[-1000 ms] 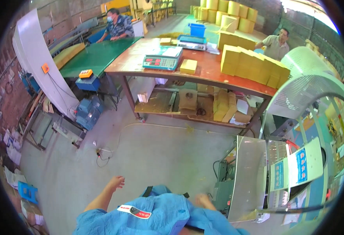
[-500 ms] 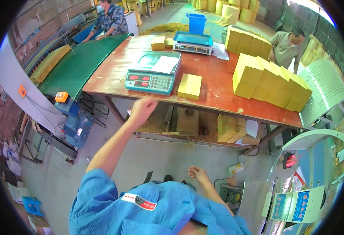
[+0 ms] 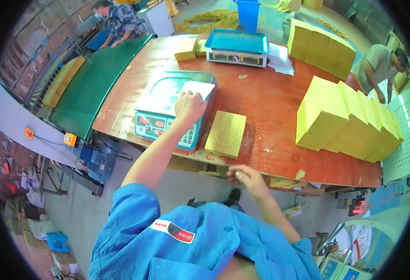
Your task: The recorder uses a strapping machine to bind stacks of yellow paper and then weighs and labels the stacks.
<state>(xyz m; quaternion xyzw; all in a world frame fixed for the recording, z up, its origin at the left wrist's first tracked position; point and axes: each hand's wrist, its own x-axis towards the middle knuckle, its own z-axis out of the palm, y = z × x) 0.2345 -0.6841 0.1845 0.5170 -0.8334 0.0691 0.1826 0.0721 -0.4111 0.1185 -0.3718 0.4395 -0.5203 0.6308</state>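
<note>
My left hand reaches over the table with its fingers curled down onto a sheet of white paper, which lies on the pan of a teal-and-white digital scale. Most of the grip is hidden under the back of the hand. My right hand hovers just in front of the table's near edge, its fingers loosely curled and nothing visible in them. Between the two, a short stack of yellow paper sheets rests on the table beside the scale.
On the reddish table stand tall yellow paper stacks, a second blue-topped scale and small yellow blocks. A green conveyor belt runs at the left, with a person behind it. Another person bends at the far right.
My left hand has moved forward from the table's front edge onto the paper on the scale. My right hand has risen toward the table edge. The view has shifted nearer to the table.
</note>
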